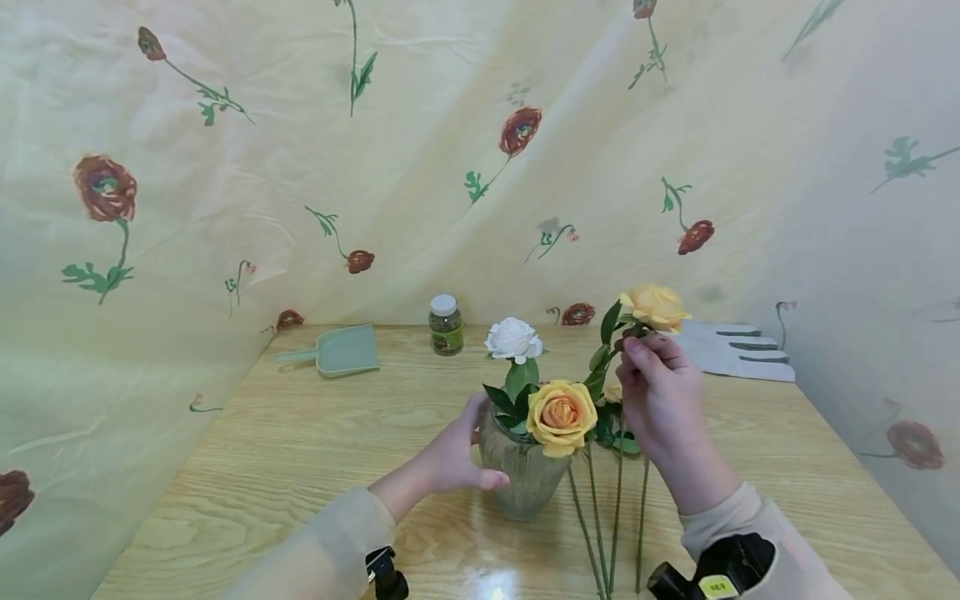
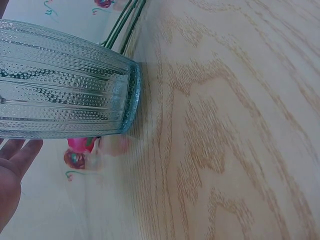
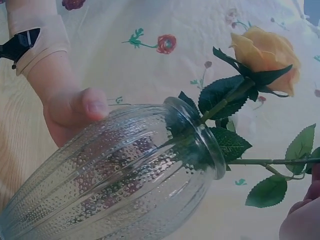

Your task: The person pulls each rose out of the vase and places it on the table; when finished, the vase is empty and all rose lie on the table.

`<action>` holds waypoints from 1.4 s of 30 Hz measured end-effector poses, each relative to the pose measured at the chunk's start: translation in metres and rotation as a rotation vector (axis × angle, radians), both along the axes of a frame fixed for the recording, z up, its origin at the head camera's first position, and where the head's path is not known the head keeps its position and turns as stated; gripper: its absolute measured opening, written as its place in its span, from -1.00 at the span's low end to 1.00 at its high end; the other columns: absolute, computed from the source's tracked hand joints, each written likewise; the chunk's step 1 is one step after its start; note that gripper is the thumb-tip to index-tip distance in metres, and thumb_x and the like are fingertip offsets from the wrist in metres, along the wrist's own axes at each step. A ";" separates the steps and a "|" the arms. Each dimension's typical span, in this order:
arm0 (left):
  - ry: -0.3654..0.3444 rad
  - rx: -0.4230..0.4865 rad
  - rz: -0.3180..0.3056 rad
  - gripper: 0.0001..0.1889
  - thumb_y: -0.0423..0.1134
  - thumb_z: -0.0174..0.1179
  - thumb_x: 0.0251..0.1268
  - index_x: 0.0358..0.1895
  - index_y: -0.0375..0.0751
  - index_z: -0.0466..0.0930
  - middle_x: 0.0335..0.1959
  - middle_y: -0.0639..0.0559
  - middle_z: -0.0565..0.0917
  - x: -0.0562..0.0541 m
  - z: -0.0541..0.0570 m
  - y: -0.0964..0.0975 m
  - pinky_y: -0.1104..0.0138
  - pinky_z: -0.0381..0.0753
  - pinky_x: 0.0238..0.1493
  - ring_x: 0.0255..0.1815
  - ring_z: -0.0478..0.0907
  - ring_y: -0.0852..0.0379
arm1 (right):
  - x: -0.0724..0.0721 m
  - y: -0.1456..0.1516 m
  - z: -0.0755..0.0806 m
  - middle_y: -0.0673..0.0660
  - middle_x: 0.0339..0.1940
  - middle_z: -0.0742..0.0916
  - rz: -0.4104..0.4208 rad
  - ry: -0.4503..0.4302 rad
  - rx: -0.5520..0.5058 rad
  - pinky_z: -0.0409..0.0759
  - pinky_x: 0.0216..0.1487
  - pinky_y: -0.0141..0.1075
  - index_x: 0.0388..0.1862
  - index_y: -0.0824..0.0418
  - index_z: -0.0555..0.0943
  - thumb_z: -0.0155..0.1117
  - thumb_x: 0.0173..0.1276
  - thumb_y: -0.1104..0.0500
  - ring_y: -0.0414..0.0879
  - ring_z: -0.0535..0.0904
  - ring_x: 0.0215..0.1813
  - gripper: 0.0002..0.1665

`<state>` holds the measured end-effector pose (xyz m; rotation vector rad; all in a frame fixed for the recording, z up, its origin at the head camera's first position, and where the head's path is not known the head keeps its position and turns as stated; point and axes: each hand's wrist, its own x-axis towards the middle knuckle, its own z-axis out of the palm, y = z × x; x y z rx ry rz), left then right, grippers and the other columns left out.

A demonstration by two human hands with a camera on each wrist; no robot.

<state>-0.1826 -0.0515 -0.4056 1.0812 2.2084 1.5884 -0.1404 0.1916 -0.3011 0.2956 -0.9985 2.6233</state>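
Note:
My left hand (image 1: pixel 457 454) grips a ribbed clear glass vase (image 1: pixel 525 479), thumb in front. It stands upright on the table; the left wrist view shows its dotted glass wall (image 2: pixel 65 85) up close. A white rose (image 1: pixel 513 340) and a yellow-orange rose (image 1: pixel 561 418) with green leaves rise from its mouth. Right of the vase, my right hand (image 1: pixel 663 392) pinches a pale yellow rose (image 1: pixel 655 307) just below its bloom. Its leafy stem (image 3: pixel 260 161) slants towards the vase rim; whether the lower end is inside, I cannot tell.
Several green stems (image 1: pixel 617 508) lie on the wooden table (image 1: pixel 300 475) right of the vase, their leaves partly hidden. Towards the back are a green dustpan (image 1: pixel 348 351), a white-capped jar (image 1: pixel 447 327) and a grey-white glove (image 1: pixel 738 350). A flower-printed cloth (image 1: pixel 420 167) hangs behind.

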 end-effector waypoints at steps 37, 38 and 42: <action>0.006 -0.005 -0.003 -0.02 -0.12 0.38 -0.14 0.38 -0.12 -0.04 0.23 -0.01 0.31 -0.001 -0.003 0.000 0.24 0.37 0.20 0.23 0.31 0.09 | -0.019 0.098 -0.027 0.16 -0.47 0.53 0.085 -0.189 -0.579 0.19 -0.50 -0.34 -0.30 0.30 0.47 0.05 0.40 0.32 -0.07 0.32 -0.47 -0.93; 0.004 -0.005 -0.003 -0.02 -0.12 0.38 -0.14 0.38 -0.11 -0.04 0.24 0.00 0.31 -0.001 -0.004 0.001 0.24 0.37 0.20 0.24 0.31 0.10 | -0.019 0.102 -0.028 0.16 -0.46 0.53 0.092 -0.191 -0.586 0.19 -0.50 -0.33 -0.29 0.29 0.47 0.05 0.41 0.32 -0.06 0.32 -0.47 -0.93; 0.002 -0.008 -0.005 -0.01 -0.12 0.39 -0.14 0.38 -0.09 -0.04 0.24 0.00 0.30 -0.001 -0.003 0.001 0.24 0.36 0.21 0.25 0.29 0.10 | -0.021 0.119 -0.033 0.17 -0.48 0.54 0.103 -0.214 -0.590 0.16 -0.51 -0.32 -0.30 0.29 0.46 0.05 0.41 0.32 -0.05 0.32 -0.50 -0.94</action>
